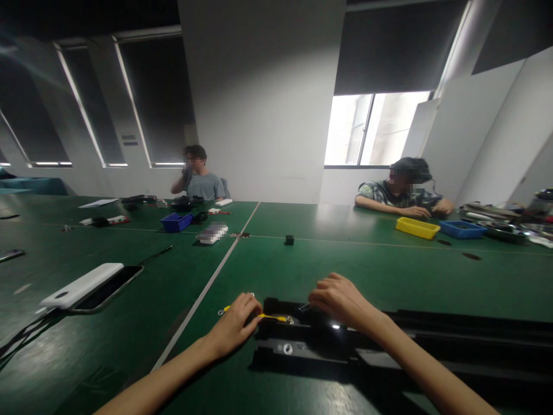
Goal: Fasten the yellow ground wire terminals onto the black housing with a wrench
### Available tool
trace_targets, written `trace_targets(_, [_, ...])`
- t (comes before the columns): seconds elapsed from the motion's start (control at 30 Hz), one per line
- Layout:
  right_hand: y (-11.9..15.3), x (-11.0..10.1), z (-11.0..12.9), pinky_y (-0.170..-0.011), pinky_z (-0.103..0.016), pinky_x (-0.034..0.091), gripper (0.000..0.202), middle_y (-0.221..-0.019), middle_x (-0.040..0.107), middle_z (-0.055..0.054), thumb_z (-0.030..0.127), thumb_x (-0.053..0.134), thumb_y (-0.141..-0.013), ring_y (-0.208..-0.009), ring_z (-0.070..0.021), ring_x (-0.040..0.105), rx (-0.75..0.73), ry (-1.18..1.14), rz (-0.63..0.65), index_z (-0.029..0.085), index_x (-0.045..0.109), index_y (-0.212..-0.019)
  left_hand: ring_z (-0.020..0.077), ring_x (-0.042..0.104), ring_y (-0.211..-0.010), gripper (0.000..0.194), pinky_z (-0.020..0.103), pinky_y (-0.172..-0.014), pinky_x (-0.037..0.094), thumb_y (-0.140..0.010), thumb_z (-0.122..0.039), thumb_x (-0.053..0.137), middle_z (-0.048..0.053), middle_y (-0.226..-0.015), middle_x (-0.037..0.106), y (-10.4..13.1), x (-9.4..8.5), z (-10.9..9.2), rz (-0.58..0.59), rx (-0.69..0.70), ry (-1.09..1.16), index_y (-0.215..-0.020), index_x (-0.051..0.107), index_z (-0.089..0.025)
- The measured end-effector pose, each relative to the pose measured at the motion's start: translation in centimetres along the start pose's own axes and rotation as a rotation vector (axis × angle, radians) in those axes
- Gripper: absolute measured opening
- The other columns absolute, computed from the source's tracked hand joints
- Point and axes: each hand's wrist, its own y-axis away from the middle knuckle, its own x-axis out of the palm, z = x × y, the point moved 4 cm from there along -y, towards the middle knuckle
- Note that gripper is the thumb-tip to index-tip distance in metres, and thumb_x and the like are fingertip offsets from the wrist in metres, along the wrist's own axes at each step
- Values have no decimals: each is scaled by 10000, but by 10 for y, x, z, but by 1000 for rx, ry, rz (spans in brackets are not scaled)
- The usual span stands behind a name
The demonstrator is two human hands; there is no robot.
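My left hand is closed at the left end of a long black metal channel. Its fingers pinch a yellow wire; one end with a ring terminal sticks out left of the hand, and the other runs into the channel. My right hand is over the channel with its fingers curled down. A small dark, shiny piece shows at its fingertips; its kind cannot be made out. A second dark channel extends to the right, partly behind my right forearm.
On the left lie a white power bank and a phone with cables. A small black block sits ahead. Farther off are blue, yellow and another blue bin. Two people sit across the green table.
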Motion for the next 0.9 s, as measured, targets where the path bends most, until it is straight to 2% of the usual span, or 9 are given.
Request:
trace_targets(0.2, [-23, -8, 8, -911, -404, 259, 163, -691, 605, -21, 279, 604, -852, -778, -178, 505, -32, 3, -68, 231, 698, -727, 175, 477, -907, 67, 291, -793, 421, -888, -139, 484, 28, -966, 519, 0, -2, -2, -1, 7, -17, -912, 529, -183])
trace_targets(0.27, [-25, -6, 9, -890, -385, 280, 178, -692, 591, -26, 276, 587, -855, -771, -174, 488, -62, -11, -83, 213, 689, -724, 177, 477, -907, 72, 294, -793, 422, -886, -135, 482, 30, -965, 519, 0, -2, -3, -1, 5, -22, -913, 530, -182])
trace_targets(0.37, [-24, -1, 5, -773, -331, 321, 209, -688, 568, -36, 303, 586, -848, -733, -170, 452, -87, -25, -131, 191, 670, -694, 183, 475, -913, 78, 301, -799, 420, -878, -128, 480, 33, -959, 521, -1, -2, -3, -4, 2, -27, -903, 531, -182])
trace_targets(0.53, [-25, 8, -2, -666, -302, 303, 277, -669, 544, -38, 373, 579, -859, -704, -170, 425, -26, -58, -258, 191, 671, -672, 177, 473, -911, 83, 297, -807, 410, -868, -116, 483, 27, -961, 525, -1, 0, -2, -8, 6, -28, -892, 523, -185])
trace_targets(0.77, [-25, 23, -8, -703, -297, 361, 293, -684, 549, -24, 408, 566, -869, -697, -155, 465, 41, -158, -221, 187, 677, -712, 166, 478, -886, 72, 275, -772, 413, -875, -132, 482, 21, -953, 521, -1, 0, -1, -16, 7, -25, -905, 519, -186])
trace_targets(0.9, [-25, 25, -11, -655, -274, 374, 301, -700, 555, -28, 429, 564, -866, -732, -166, 488, 65, -181, -176, 190, 683, -726, 167, 472, -894, 88, 277, -779, 406, -866, -120, 488, 19, -956, 515, -1, 0, 0, -11, 1, -21, -914, 521, -186])
